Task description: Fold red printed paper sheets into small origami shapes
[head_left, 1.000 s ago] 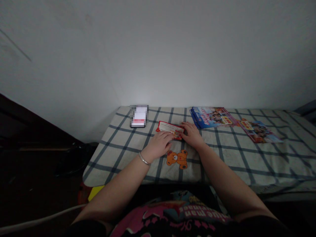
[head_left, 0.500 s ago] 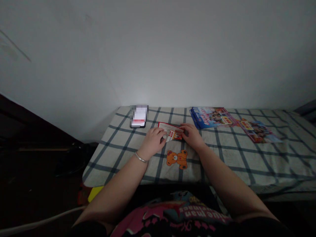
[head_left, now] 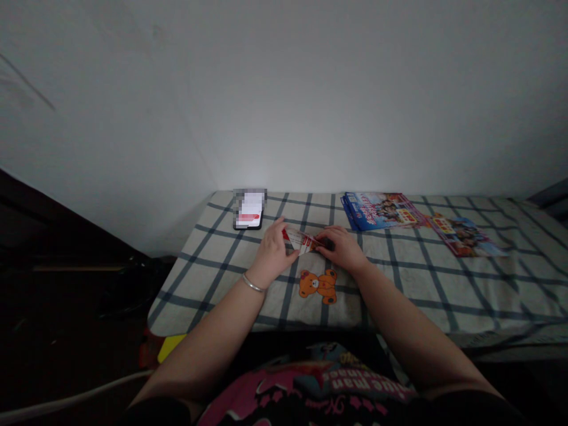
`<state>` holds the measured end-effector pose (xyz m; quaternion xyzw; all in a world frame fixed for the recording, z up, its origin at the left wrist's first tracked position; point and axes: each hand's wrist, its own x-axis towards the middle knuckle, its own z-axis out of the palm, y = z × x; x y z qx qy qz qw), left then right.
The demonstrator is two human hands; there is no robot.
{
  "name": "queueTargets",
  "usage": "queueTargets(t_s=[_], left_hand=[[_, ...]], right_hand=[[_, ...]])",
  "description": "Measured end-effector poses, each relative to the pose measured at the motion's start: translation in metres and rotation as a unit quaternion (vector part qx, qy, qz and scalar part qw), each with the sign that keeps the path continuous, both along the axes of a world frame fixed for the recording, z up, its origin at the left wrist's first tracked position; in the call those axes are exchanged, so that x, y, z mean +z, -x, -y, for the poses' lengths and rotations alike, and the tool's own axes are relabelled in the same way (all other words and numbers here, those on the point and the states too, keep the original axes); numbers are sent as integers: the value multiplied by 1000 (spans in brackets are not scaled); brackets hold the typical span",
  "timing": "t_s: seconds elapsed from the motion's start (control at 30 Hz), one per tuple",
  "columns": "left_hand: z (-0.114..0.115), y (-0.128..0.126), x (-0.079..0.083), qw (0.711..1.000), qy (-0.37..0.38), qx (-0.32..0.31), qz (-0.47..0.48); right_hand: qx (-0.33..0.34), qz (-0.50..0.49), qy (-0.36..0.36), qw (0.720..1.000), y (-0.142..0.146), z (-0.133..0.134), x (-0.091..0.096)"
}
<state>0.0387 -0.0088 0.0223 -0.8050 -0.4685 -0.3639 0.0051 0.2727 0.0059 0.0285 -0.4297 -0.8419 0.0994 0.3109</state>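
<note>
Just beyond the teddy bear print (head_left: 318, 284) on the checked cloth (head_left: 208, 260), a leaflet (head_left: 303, 240), red and white, is held between two hands. Its left end is lifted off the cloth and is pinched by the left hand (head_left: 271, 254), whose thumb and fingers are closed on the paper's edge, up and to the left of the teddy bear print. A thin bracelet (head_left: 251, 284) is worn on that wrist. The leaflet's right end is covered by the right hand (head_left: 341, 248), which is placed up and to the right of the teddy bear print with its fingers drawn together. Whether the paper is gripped there or only pressed down cannot be told. The leaflet's middle is seen tilted and partly folded between the two hands.

Farther up and to the left of the teddy bear print, near the cloth's far edge, a phone (head_left: 249, 209) is laid flat with its screen lit. Up and to the right of the teddy bear print, a blue brochure (head_left: 379, 210) is spread on the cloth. A second brochure (head_left: 465, 235) is laid farther right, just beside it. Behind everything, a pale wall (head_left: 284, 89) is seen.
</note>
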Motion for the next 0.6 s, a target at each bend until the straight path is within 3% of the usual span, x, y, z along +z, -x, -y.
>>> queueTargets(t_s=[0.23,0.6], left_hand=[[-5,2,-7,999,20,-31,6],[0,-1,4,996,49,-53,-56]], right_hand=[[-5,2,1,1000,0,1,1],[-17,-13,29,999,-2,-1,-2]])
